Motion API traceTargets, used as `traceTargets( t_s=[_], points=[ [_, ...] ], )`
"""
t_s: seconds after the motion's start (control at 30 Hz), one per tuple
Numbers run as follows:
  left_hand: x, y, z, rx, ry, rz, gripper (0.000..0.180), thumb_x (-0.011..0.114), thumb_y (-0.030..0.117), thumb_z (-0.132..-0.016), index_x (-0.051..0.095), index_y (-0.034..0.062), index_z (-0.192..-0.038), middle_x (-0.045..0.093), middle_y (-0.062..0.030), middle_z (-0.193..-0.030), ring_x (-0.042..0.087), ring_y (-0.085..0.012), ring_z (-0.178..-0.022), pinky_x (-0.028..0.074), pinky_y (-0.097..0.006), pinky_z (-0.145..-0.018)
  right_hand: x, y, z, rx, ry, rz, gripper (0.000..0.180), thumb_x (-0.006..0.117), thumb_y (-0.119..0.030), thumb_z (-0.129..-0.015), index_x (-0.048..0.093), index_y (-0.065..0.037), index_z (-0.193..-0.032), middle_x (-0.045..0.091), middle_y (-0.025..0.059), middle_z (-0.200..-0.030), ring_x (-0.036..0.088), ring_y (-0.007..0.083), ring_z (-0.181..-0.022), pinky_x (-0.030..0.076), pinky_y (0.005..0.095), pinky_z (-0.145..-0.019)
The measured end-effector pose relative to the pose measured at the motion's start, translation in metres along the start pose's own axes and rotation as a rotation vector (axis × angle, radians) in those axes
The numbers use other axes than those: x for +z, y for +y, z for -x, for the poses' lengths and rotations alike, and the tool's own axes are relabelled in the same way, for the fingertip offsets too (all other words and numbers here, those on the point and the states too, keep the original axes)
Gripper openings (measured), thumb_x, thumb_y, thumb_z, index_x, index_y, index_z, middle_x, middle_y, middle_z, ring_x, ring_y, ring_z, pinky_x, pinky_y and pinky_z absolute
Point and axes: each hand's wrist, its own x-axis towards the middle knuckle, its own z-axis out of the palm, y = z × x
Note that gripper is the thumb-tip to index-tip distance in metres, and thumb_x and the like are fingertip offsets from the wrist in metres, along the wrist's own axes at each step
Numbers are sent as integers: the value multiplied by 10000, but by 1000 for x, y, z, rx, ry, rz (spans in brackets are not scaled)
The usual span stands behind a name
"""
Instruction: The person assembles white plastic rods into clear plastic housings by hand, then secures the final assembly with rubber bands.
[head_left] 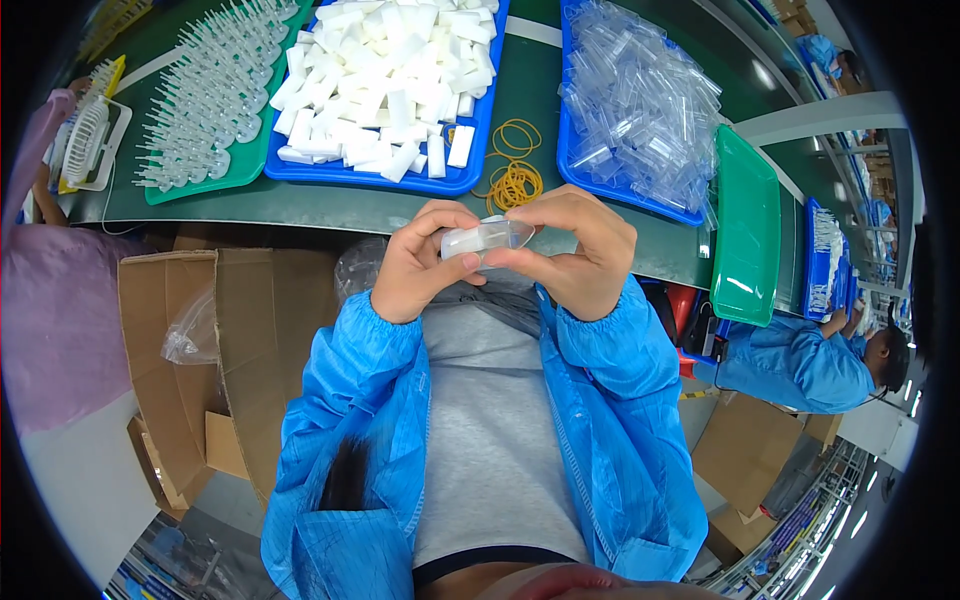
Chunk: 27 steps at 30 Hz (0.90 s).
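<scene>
In front of my chest, just off the table's near edge, both hands hold one small clear plastic piece (487, 238) with a rounded right end and something whitish inside. My left hand (425, 262) pinches its left end between thumb and fingers. Around the rounded right end, my right hand (585, 250) closes with thumb below and index finger above. The fingers partly cover the piece, so its exact kind is unclear. Beyond my hands lies a loose bundle of yellow rubber bands (516, 184) on the green table (350, 208).
A blue tray (440, 180) holds many white blocks; another blue tray (640, 200) holds clear plastic tubes. Clear bulb-ended parts with thin stems fill a green tray (250, 165). Another green tray (748, 240) sits right. A cardboard box (270, 350) stands left; a co-worker's blue sleeve (790, 355) shows right.
</scene>
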Motion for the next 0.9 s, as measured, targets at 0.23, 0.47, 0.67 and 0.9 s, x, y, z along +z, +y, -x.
traceTargets(
  t_s=[0.23, 0.47, 0.67, 0.9],
  points=[
    [-1, 0, 2, 34, 40, 51, 277, 620, -66, -766, 549, 4, -1024, 420, -78, -1114, 537, -200, -997, 585, -294, -693, -16, 7, -1, 79, -96, -27, 377, 809, -109, -580, 685, -34, -928, 656, 79, -770, 603, 164, -676, 473, 248, -571],
    [-1, -2, 1, 51, 33, 22, 261, 615, -77, -764, 548, 6, -1003, 413, -84, -1115, 534, -202, -998, 582, -291, -695, -21, 2, 0, 87, -147, 12, 365, 800, -94, -591, 683, -32, -931, 661, 87, -795, 605, 171, -694, 480, 257, -591],
    [-2, -8, -1, 67, 5, 23, 265, 617, -80, -761, 542, 5, -1001, 408, -88, -1119, 532, -206, -1003, 575, -300, -711, -9, -4, -2, 33, -118, 32, 398, 801, -108, -583, 677, -46, -956, 654, 84, -820, 605, 195, -693, 474, 273, -592],
    [-3, -10, -2, 82, -19, 25, 266, 614, -87, -760, 532, 7, -995, 407, -93, -1116, 532, -214, -1008, 574, -308, -715, -4, -3, -1, 17, -97, 35, 395, 805, -121, -563, 678, -52, -930, 646, 75, -812, 603, 217, -706, 470, 285, -597]
  ],
)
